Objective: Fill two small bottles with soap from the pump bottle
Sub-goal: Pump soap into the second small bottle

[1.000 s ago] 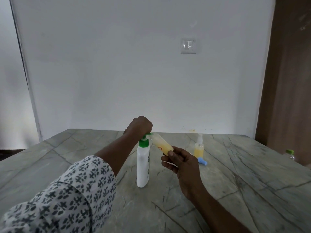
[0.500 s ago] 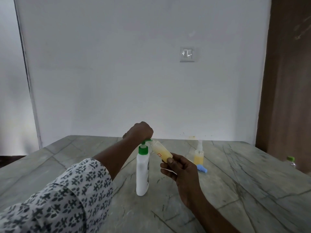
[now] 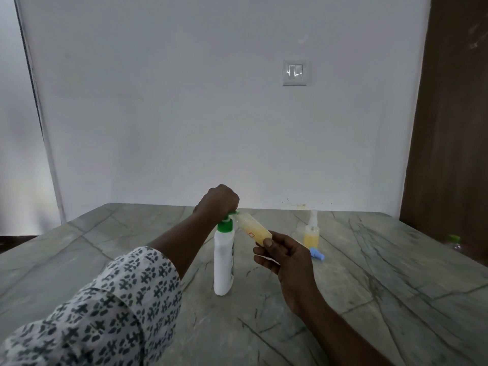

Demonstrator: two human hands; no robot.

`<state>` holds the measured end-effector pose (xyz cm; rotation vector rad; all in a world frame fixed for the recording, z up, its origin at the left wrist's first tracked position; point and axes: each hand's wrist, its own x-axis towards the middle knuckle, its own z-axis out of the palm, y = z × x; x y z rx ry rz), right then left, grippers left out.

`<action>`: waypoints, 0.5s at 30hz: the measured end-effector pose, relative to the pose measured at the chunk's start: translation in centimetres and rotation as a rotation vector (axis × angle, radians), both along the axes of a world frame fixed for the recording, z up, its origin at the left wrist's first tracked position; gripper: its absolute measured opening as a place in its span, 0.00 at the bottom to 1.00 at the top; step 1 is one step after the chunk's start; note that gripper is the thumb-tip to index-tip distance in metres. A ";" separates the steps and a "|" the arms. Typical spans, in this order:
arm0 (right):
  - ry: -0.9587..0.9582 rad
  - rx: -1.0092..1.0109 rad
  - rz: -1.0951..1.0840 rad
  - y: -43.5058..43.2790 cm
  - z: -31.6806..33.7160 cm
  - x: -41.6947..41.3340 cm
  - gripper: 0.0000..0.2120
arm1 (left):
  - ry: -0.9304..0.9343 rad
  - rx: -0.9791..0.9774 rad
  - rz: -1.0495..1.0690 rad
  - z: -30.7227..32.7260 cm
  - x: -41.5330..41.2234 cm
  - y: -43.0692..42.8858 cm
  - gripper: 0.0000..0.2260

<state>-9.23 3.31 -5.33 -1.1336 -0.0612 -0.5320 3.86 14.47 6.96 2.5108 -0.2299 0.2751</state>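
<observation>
A white pump bottle (image 3: 224,262) with a green pump head stands upright on the marble table (image 3: 369,286). My left hand (image 3: 219,200) is closed over the pump head from above. My right hand (image 3: 282,256) grips a small clear bottle (image 3: 254,229) partly filled with yellow soap, tilted with its mouth against the green spout. A second small bottle (image 3: 312,232), holding yellow soap and topped with a white spray nozzle, stands upright farther right. A blue cap (image 3: 317,253) lies on the table beside it.
A white wall with a light switch (image 3: 295,72) rises behind the table. A brown wooden door (image 3: 449,128) stands at the right. A green-capped bottle (image 3: 454,241) shows past the table's right edge.
The view has tilted upward, so the table and hands sit lower in the frame. Both hands keep the same hold on the pump and the small bottle.
</observation>
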 end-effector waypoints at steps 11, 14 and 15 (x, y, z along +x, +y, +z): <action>-0.008 0.021 0.021 -0.1 0.1 -0.1 0.11 | 0.038 -0.002 -0.022 0.3 0.2 -0.2 0.12; -0.013 0.023 0.025 0.1 0.2 0.1 0.10 | 0.044 0.080 -0.004 0.8 0.0 -0.2 0.05; -0.015 0.027 0.026 0.1 0.2 0.1 0.09 | 0.048 0.102 -0.009 0.7 0.2 -0.4 0.04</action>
